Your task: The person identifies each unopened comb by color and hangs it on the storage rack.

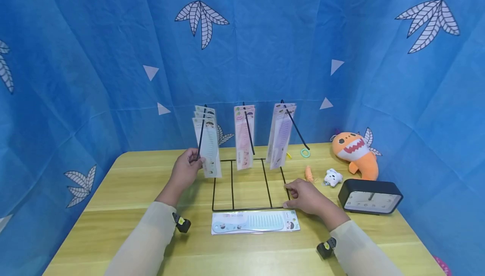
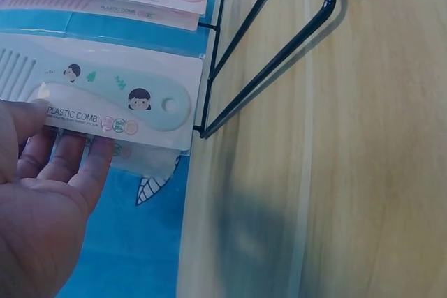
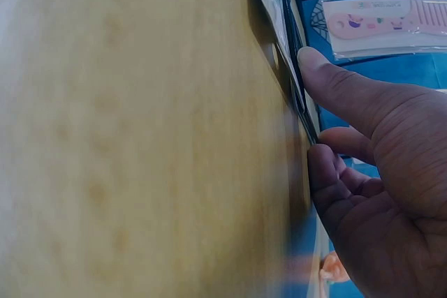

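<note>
A black wire display rack [image 1: 232, 187] stands on the table with packaged combs hanging from its three hooks. My left hand [image 1: 187, 170] is at the left hook, pinching the edge of the front packaged green comb [image 1: 209, 149]; in the left wrist view its thumb lies over the pack [image 2: 160, 106] and its fingers go behind. My right hand [image 1: 305, 196] holds the rack's base wire by the front right corner, thumb and fingers on either side. Packaged pink combs [image 1: 244, 141] hang in the middle, packaged purple combs [image 1: 281, 139] at the right.
A packaged light blue comb [image 1: 255, 222] lies flat before the rack. To the right are an orange shark plush [image 1: 356, 151], a black clock [image 1: 370, 196], a small white toy [image 1: 333, 177], an orange piece [image 1: 309, 174] and a green ring [image 1: 305, 153]. Blue curtain surrounds the table.
</note>
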Demonstrator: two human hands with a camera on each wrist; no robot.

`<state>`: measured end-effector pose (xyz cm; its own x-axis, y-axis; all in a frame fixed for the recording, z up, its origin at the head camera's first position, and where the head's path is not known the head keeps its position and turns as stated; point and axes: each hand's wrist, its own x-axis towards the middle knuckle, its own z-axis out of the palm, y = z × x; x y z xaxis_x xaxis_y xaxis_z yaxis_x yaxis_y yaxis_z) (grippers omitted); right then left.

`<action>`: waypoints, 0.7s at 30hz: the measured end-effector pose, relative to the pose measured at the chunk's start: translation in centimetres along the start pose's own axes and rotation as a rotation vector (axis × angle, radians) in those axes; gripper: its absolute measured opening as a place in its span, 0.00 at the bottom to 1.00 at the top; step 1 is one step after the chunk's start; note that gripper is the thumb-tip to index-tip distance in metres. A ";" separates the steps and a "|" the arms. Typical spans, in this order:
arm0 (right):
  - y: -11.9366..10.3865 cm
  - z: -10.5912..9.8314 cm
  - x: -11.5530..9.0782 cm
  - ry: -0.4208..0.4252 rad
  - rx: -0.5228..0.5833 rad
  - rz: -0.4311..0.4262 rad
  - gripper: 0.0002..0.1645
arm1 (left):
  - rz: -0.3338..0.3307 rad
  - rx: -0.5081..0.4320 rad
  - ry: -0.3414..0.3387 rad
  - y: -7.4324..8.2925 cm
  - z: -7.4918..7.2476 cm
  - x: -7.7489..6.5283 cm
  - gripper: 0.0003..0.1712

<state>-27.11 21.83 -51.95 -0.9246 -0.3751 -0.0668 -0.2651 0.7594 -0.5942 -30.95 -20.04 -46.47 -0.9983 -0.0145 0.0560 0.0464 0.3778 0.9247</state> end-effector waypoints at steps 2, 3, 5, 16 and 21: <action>-0.1 -0.1 0.0 -0.001 0.000 0.003 0.43 | 0.007 0.006 0.004 -0.1 -0.1 -0.1 0.12; 0.0 -0.1 0.0 -0.002 -0.002 0.007 0.43 | 0.010 0.009 0.006 -0.1 -0.1 -0.1 0.12; 0.0 0.0 0.0 -0.004 -0.004 0.010 0.43 | 0.020 0.011 0.010 -0.2 -0.2 -0.3 0.13; 0.0 0.0 0.0 -0.001 0.001 -0.006 0.43 | 0.042 0.142 0.202 -1.4 -0.6 -4.1 0.17; 0.1 -0.2 -0.1 -0.002 -0.003 -0.015 0.43 | 0.101 0.341 0.085 -1.0 0.4 -7.1 0.10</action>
<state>-27.10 22.01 -51.84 -0.9200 -0.3874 -0.0591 -0.2799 0.7551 -0.5929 -23.95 -20.00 -47.97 -0.9822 -0.0326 0.1851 0.1163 0.6683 0.7348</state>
